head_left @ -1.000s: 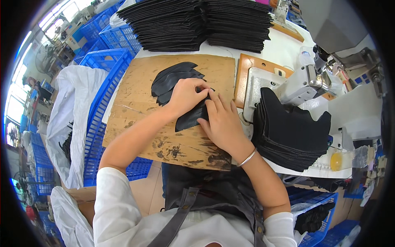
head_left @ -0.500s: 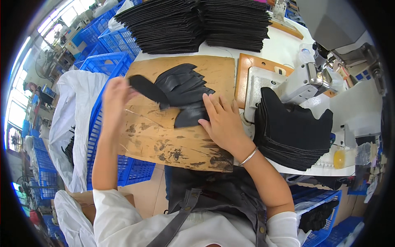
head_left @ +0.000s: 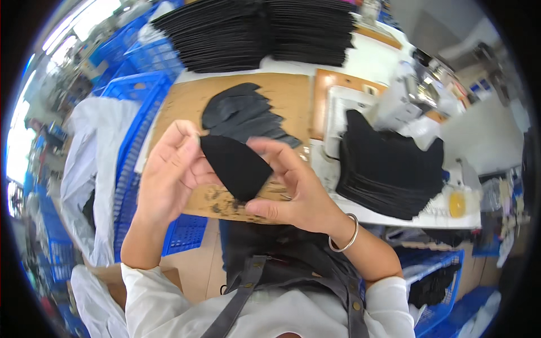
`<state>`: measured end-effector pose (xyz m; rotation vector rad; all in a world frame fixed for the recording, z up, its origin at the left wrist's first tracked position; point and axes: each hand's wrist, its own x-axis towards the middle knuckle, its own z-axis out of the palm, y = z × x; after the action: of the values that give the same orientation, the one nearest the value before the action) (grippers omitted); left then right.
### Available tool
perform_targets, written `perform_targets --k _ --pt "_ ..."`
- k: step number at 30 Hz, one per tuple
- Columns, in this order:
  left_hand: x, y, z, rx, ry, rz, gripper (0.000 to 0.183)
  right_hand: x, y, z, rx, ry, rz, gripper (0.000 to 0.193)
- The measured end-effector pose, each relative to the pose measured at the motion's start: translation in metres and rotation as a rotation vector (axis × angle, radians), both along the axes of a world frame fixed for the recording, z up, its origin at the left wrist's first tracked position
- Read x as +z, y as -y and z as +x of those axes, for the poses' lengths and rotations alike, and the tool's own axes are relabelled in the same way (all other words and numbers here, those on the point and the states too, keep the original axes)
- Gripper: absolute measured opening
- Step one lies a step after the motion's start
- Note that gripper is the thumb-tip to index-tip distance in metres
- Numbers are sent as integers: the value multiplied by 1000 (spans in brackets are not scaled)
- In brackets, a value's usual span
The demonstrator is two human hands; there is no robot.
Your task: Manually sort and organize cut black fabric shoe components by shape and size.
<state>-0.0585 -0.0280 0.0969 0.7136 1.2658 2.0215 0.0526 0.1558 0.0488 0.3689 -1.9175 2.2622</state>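
Between my two hands, above the table, is a small black fabric piece (head_left: 235, 166) with a pointed, curved outline. My left hand (head_left: 176, 172) pinches its upper left corner between thumb and fingers. On its other side, my right hand (head_left: 290, 188) grips the right edge, thumb below and fingers above. Just behind lies a fanned pile of dark, shiny pieces (head_left: 239, 110), spread over a brown cardboard sheet (head_left: 282, 87) with dark stains. The held piece covers part of that pile's near side.
Tall stacks of black pieces (head_left: 220, 39) stand at the back. To the right are a sewing machine (head_left: 397, 98) and a stack of black cut panels (head_left: 389, 169). A blue crate (head_left: 132, 152) with a white sack (head_left: 90, 169) flanks the table's left edge; another crate (head_left: 445, 287) sits lower right.
My left hand has brought the black piece down and right, nearer to me. My right hand has left the dark pile and taken hold of the piece's other edge.
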Motion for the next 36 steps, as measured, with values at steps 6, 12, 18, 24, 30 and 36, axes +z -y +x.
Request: perform_targets --k 6,12,18,24,30,36 --pt "-1 -76 26 50 -585 -115 32 26 -56 78 -394 203 16 12" --pt "22 -175 47 -223 -640 -80 32 69 -160 115 -350 293 393 14" --pt "19 -233 62 -642 -779 -662 37 56 -209 112 -169 373 503 17" --pt "3 -248 58 -627 -887 -761 34 44 -219 120 -259 488 677 21" --pt "-5 -251 56 -633 -1036 -730 45 51 -211 119 -253 510 564 19" --pt "-5 -251 57 -596 -1066 -724 54 47 -213 121 -281 545 695 30"
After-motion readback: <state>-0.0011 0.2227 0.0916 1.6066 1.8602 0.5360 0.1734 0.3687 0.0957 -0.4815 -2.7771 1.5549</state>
